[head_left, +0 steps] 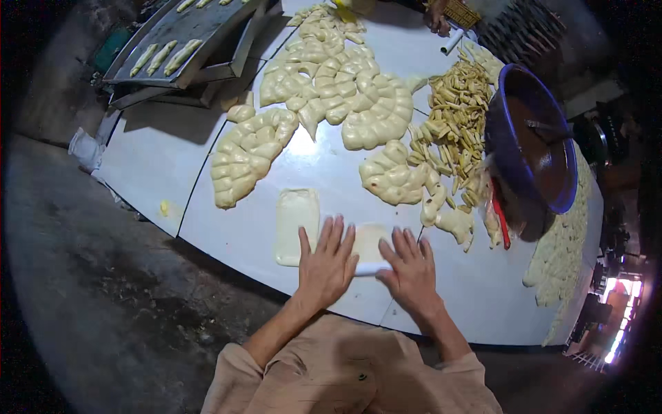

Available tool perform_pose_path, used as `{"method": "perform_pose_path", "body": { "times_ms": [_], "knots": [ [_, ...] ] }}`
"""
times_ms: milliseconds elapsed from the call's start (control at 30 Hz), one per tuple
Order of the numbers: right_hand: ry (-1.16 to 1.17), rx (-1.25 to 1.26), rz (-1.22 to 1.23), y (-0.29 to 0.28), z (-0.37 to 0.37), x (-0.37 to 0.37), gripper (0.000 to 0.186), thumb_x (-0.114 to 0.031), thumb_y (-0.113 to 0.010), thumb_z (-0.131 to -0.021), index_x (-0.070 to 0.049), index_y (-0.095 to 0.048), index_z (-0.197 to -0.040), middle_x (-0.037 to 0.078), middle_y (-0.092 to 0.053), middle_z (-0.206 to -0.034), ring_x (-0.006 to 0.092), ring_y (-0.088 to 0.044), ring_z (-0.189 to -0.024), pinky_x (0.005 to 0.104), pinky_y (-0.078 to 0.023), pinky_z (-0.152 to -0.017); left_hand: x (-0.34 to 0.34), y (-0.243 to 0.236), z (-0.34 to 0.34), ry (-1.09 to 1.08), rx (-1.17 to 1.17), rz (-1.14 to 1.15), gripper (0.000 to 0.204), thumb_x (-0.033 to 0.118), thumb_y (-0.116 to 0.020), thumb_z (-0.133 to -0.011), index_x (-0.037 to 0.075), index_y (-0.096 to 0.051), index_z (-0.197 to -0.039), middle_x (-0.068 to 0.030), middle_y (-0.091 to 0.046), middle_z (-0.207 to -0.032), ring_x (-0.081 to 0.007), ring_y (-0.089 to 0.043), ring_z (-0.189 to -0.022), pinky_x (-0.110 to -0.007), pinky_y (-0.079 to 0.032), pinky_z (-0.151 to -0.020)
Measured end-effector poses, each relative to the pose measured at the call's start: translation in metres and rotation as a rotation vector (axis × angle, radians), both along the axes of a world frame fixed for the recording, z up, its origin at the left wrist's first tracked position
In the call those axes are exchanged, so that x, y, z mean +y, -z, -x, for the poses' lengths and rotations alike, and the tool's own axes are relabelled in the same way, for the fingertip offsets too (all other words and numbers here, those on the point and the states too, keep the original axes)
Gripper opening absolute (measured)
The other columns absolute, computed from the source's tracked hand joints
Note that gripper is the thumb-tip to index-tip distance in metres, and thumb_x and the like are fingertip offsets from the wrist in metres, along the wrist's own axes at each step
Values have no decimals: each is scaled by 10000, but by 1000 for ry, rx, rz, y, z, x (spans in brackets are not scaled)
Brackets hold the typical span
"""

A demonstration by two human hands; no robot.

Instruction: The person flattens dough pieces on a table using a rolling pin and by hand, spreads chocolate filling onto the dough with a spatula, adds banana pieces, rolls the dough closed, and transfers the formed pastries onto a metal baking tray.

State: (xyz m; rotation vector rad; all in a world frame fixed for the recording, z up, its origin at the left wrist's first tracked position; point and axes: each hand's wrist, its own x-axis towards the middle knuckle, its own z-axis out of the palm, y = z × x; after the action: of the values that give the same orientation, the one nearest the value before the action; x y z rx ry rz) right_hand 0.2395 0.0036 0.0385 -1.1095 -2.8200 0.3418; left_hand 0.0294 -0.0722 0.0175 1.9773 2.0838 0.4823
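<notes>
Both my hands lie flat with fingers spread on a short white rolling pin [371, 268] near the table's front edge. My left hand [327, 268] covers one end of it and my right hand [412, 270] the other; neither hand's fingers wrap around it. Just beyond the pin, between my hands, a thin piece of dough [371, 237] lies on the table, partly hidden. Beside my left hand is a flattened, rounded rectangle of dough [297, 221], its lower right edge close to my fingers.
Divided dough pieces [376, 110] spread over the white table [245, 238]. To the right are heaped pale yellow strips [458, 117], a blue-purple basin [491, 127] of brown paste and a red-handled tool [500, 214]. Trays [155, 41] stand far left. Another person's hand [437, 17] shows behind.
</notes>
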Motion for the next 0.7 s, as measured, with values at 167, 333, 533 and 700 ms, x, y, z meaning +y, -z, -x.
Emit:
{"method": "perform_pose_path", "body": {
  "times_ms": [167,333,533,700],
  "knots": [
    [-18,24,46,6,-28,-39,515,-382,-707,-913,-212,-579,-1382,92,-574,-1366,278,-536,-1251,513,-347,-1053,-48,3,-17,101,-43,93,677,492,-569,-983,34,-474,-1473,-213,-409,-1565,-396,-342,-1474,-786,-121,-1120],
    [-37,148,107,-16,-20,-20,447,-244,-728,-900,-174,-622,-1328,70,-611,-1098,265,-582,-1042,493,-349,-973,-44,-12,-13,91,32,32,650,495,-565,-989,81,-484,-1483,-197,-398,-1576,-404,-324,-1479,-809,-91,-1103],
    [74,-60,81,5,3,17,649,-428,-646,-942,-170,-477,-1514,227,-291,-1614,410,-244,-1486,621,-186,-1166,2,0,-1,51,25,100,633,428,-547,-1004,45,-454,-1499,-207,-388,-1581,-412,-304,-1491,-799,-74,-1110],
    [286,-42,-14,30,30,59,630,-444,-593,-985,-177,-450,-1537,227,-215,-1652,421,-146,-1532,677,-92,-1189,72,3,16,-7,71,42,613,392,-502,-1023,45,-416,-1521,-273,-336,-1591,-431,-250,-1513,-787,-68,-1123]
  ]
}}
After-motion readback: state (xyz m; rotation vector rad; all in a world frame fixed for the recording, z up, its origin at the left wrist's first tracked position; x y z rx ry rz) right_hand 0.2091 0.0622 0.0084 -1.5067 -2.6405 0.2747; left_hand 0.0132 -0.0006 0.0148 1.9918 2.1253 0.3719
